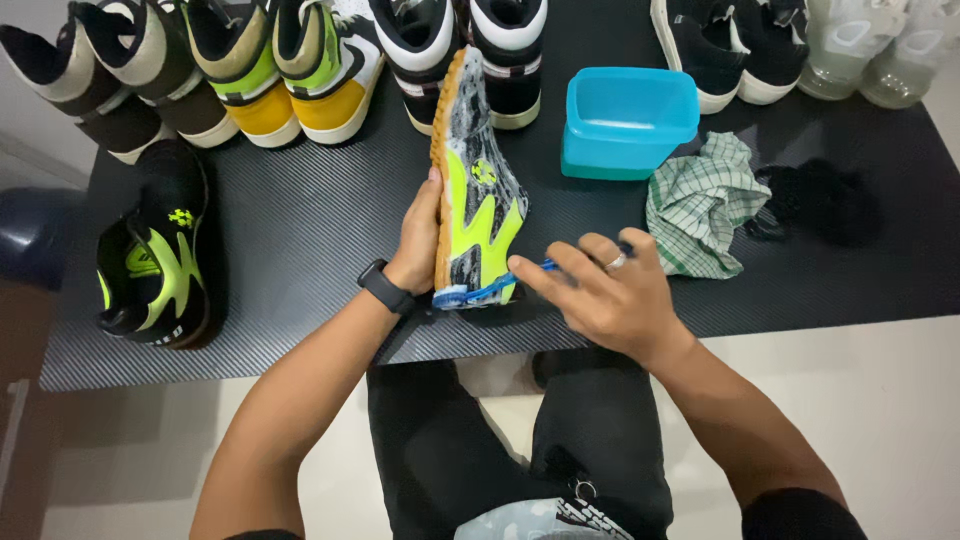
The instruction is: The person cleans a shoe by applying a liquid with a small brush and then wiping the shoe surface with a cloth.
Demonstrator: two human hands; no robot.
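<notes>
the fingers (432, 205) of the left hand (418, 240) are closed around the gum-coloured sole edge of a grey and neon-yellow shoe (480, 200), holding it tilted on its side with the heel end low, near the front of the surface (300, 240). the right hand (600, 290) has its fingers pinched shut on the handle of a blue brush (490, 290), whose head lies against the shoe's heel end; a ring shows on one finger. the step in hand looks like scrubbing the heel area, and working further would call for a firm left grip while the brush strokes along the upper, turning the shoe to reach fresh patches. just beyond the shoe stands a turquoise tub (625, 120), with a green checked cloth (700, 205) beside it. the matching black and neon shoe (155, 260) lies well apart on the left, and pairs of sneakers (270, 70) line the far edge.
</notes>
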